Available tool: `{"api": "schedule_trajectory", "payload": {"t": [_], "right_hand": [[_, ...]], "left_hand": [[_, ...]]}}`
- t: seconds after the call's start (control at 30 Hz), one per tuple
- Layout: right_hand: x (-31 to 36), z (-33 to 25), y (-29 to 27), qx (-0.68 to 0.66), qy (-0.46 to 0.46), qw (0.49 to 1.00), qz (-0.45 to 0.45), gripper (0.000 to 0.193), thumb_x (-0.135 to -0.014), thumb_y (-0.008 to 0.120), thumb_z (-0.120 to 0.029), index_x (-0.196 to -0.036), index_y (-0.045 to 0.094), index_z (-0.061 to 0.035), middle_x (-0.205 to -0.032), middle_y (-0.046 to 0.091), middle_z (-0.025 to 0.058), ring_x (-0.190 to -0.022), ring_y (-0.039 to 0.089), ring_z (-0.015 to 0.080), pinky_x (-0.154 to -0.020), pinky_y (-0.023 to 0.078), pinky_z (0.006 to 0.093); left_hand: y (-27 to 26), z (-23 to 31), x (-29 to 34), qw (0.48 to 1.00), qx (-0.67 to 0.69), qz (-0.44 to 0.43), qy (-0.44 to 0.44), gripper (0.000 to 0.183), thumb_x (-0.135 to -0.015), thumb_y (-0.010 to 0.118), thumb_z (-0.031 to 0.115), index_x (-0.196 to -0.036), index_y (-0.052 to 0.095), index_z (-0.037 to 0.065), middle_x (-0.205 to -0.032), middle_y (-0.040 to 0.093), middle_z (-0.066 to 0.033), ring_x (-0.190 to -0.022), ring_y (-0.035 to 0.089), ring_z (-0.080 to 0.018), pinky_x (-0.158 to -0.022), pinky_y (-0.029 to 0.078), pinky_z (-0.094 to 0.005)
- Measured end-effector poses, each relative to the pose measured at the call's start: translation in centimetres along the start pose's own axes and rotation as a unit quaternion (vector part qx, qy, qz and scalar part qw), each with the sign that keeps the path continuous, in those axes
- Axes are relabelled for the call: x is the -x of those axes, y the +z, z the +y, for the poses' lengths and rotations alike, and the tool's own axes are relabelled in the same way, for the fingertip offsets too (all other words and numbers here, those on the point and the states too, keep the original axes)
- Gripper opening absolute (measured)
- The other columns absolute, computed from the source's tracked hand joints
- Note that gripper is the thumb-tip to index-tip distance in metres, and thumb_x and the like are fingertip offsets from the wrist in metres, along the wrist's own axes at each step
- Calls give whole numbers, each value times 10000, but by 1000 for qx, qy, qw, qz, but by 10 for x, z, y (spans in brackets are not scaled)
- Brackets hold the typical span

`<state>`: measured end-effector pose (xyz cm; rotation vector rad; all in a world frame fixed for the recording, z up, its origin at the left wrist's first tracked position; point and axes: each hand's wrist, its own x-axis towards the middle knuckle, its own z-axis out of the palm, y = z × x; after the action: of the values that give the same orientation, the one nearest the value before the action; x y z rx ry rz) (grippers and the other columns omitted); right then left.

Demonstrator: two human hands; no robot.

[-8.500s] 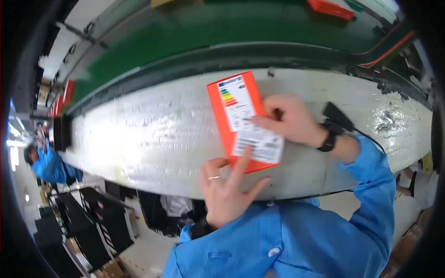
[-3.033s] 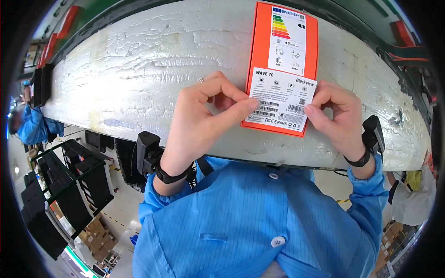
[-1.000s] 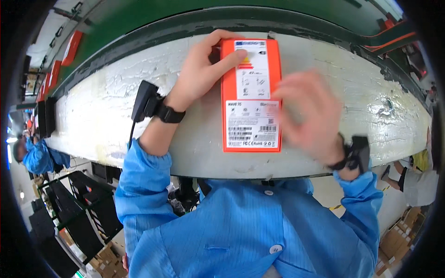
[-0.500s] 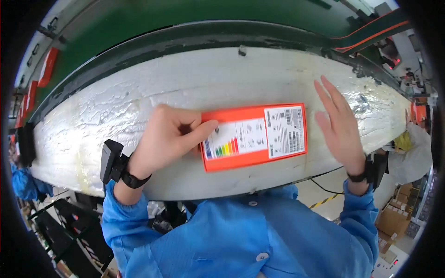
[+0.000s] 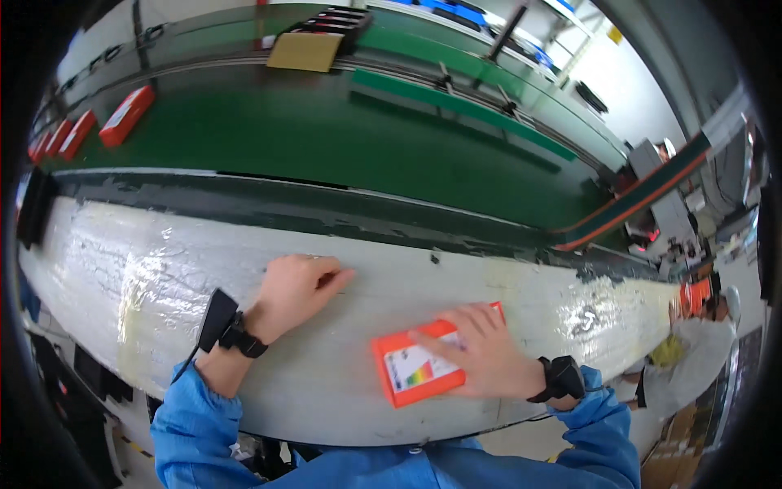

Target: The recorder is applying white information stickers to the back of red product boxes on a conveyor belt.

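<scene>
The flat, rectangular orange-red box (image 5: 432, 379) is lying at a slant on the pale, shiny, wrinkle-topped bench (image 5: 318, 375), just right of centre and near the wearer's edge. Its white paper label (image 5: 407, 367) with the rainbow-coloured bars is facing up. The right hand (image 5: 489, 350) is spreading over the box's right part, thumb reaching across the label, but it's kinda blurry, so I can't tell if those fingers are actually gripping or just resting there.

The left hand (image 5: 297, 293) is hovering over or resting on the bench (can't tell which), off to the left of the box and well apart from it. Its fingers are curling loosely, thumb sticking out with a gap, holding nothing.

Both wrists are sporting black straps, and the sleeves are bright blue cloth. Behind the bench a wide dark green conveyor belt (image 5: 342, 130) is running across, and more orange-red boxes (image 5: 126, 116) are sitting at its left end. Someone in a pale top (image 5: 684, 375) is hanging around at far right.
</scene>
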<state>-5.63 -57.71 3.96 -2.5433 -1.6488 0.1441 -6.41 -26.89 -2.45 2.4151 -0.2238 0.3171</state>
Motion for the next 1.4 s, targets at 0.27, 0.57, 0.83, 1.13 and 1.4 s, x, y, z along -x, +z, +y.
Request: {"api": "schedule_trajectory", "payload": {"t": [0.27,0.57,0.83,1.13,1.4], "right_hand": [[-84,164,-52,154,52,977,136,915,-669,800,-542,-1445,467,-189,-1283,478,186,-1158,477,370,-1022,369,479],[-164,255,-14,147,112,934,306,433,-799,737,-252,-1194,632,-106,-1146,568,137,-1070,556,349,-913,458,432],[-138,55,49,-90,-148,962,213,282,-780,751,-224,-1032,656,-140,-1082,569,69,-1019,570,261,-862,482,380],[-139,56,69,-281,-175,920,211,150,-846,675,-221,-887,629,-84,-919,503,62,-876,530,248,-775,472,363],[-136,56,72,-282,-156,922,215,118,-842,660,-187,-851,630,-74,-894,483,58,-868,525,234,-765,470,359]], "left_hand": [[-1,-13,2,1000,10,25,-10,263,-908,625,318,-759,674,106,-640,642,-95,-613,628,-322,-554,490,-410],[-10,-14,8,999,26,-14,-29,242,-889,666,291,-790,683,70,-661,642,-120,-619,626,-326,-560,483,-388],[-15,-6,0,996,56,-26,-63,161,-869,688,223,-818,677,70,-691,633,-99,-616,609,-306,-564,473,-387],[-6,-7,5,992,67,-21,-108,122,-833,700,56,-763,622,-7,-590,558,-104,-492,504,-183,-487,374,-308],[-4,-7,4,990,75,-26,-120,150,-843,696,54,-759,602,-28,-560,510,-79,-492,440,-112,-469,326,-290]]}}
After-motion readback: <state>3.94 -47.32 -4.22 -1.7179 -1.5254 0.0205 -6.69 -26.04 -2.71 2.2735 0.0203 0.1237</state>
